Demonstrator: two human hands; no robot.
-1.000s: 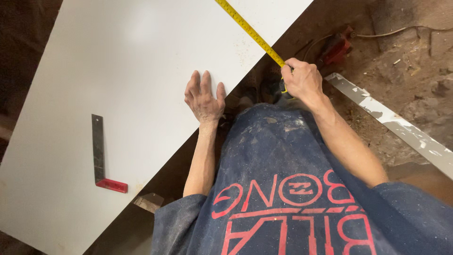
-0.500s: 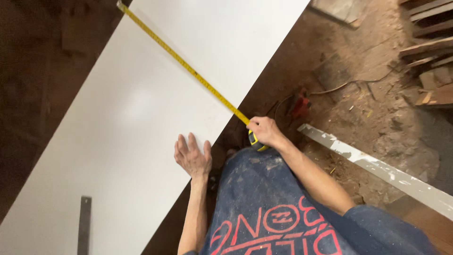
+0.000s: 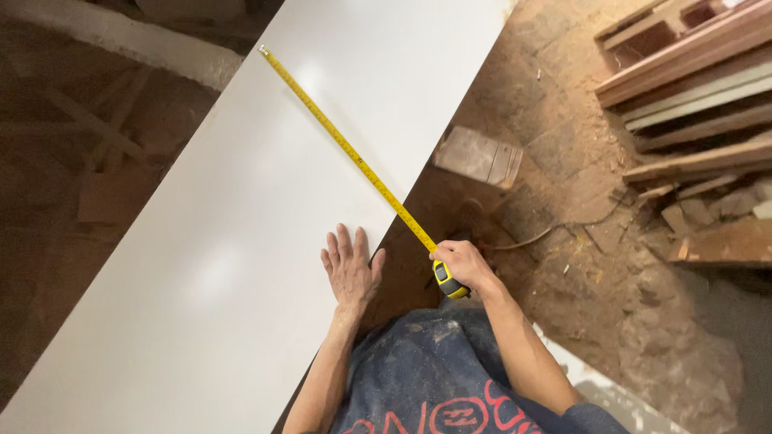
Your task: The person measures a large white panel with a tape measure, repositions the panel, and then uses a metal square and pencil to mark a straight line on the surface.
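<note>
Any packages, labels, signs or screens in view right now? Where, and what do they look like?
No packages, signs or screens.
Tape measure case: in the right hand, yellow and black, with a small label patch.
Tape blade: yellow strip with dark graduations, stretched diagonally across the white board.

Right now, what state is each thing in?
Tape measure: case held, yellow blade pulled out across the panel.
White panel: lying flat.
Left hand: open, flat on the panel.
Right hand: closed round the case.
Wood block: on the floor.
</note>
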